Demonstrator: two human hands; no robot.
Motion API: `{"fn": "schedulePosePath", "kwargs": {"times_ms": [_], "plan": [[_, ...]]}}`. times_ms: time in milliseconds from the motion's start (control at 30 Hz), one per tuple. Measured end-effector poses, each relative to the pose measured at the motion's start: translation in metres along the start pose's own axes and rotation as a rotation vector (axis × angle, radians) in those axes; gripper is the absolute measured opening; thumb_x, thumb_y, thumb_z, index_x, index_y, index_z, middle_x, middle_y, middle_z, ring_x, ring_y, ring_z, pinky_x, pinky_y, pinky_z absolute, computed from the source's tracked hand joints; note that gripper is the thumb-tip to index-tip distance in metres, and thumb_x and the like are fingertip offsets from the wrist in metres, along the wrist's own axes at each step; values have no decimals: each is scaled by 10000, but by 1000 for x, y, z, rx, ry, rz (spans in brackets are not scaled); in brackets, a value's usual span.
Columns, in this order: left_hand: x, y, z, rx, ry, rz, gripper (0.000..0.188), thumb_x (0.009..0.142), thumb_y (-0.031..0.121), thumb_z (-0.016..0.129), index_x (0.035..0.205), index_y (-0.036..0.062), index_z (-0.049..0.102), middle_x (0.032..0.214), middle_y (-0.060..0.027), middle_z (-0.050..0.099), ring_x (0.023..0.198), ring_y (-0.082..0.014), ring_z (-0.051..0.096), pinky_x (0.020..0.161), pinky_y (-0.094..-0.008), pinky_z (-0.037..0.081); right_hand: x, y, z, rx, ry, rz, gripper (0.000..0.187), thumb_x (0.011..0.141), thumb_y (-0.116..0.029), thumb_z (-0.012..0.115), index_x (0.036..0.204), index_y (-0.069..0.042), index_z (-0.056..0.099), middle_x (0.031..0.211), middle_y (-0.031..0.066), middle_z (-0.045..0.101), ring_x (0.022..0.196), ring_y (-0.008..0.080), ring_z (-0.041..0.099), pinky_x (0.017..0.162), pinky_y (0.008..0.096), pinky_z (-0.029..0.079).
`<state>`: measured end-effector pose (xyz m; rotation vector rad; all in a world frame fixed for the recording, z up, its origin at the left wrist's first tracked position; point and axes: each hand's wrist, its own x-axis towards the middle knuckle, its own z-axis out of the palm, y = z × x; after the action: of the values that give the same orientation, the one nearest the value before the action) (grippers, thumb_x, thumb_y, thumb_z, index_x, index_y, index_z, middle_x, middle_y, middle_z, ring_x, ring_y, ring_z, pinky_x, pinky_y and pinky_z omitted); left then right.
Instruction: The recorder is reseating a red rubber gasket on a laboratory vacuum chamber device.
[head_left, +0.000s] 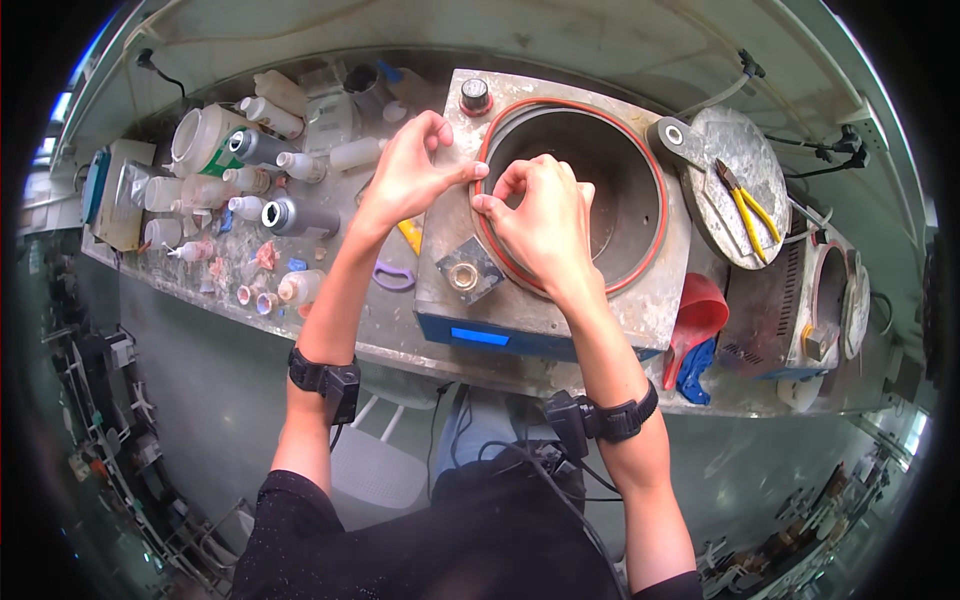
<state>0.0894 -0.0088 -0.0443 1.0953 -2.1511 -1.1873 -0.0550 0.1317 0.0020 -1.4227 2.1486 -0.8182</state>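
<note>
A grey metal machine [560, 300] with a round open chamber [590, 190] stands on the bench. A thin red ring seal [648, 240] runs around the chamber's rim. My left hand [410, 170] pinches the seal at the rim's left edge with thumb and forefinger. Right beside it, my right hand [540, 225] presses its fingertips on the same part of the seal. The chamber's round lid [720, 160] is swung aside to the right.
Several white and grey bottles [270, 170] crowd the bench at the left. Yellow-handled pliers [745, 205] lie on the swung-open lid. A red scoop [700, 320] and a second, smaller machine [810, 310] sit to the right. A purple ring [393, 275] lies near the machine.
</note>
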Motion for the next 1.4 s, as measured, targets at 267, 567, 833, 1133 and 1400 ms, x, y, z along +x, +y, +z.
{"fn": "schedulePosePath", "kwargs": {"times_ms": [267,567,833,1133,1400], "plan": [[14,4,3,12,67,-44,659,620,391,1002,875,67,488,810,-16,503,743,-154,459,658,-335,443,26,3,2,58,2,52,270,792,-266,872,762,-39,728,913,136,704,997,312,660,888,490,400],[35,9,11,55,180,-62,753,577,441,1018,948,43,497,878,-91,590,794,-211,553,720,-360,494,47,13,8,124,58,85,286,775,-291,882,740,-53,728,860,127,714,915,311,685,828,479,406],[42,26,22,384,292,-30,805,560,489,1014,1003,61,495,1039,-112,594,1005,-278,541,889,-426,463,57,20,2,113,113,127,323,739,-328,909,751,-58,732,845,128,716,846,317,692,790,481,405],[61,46,23,536,258,34,832,586,613,955,1089,78,563,1118,-99,573,1104,-303,479,933,-472,354,62,26,-6,107,212,95,314,772,-284,895,846,-36,719,900,143,705,891,329,680,847,480,456],[69,44,26,474,170,284,477,710,517,902,993,148,798,1027,-22,685,1118,-267,502,968,-453,310,69,74,-17,-225,455,-292,483,819,19,728,1298,-1,673,1269,135,624,1202,312,581,1004,464,467]]}}
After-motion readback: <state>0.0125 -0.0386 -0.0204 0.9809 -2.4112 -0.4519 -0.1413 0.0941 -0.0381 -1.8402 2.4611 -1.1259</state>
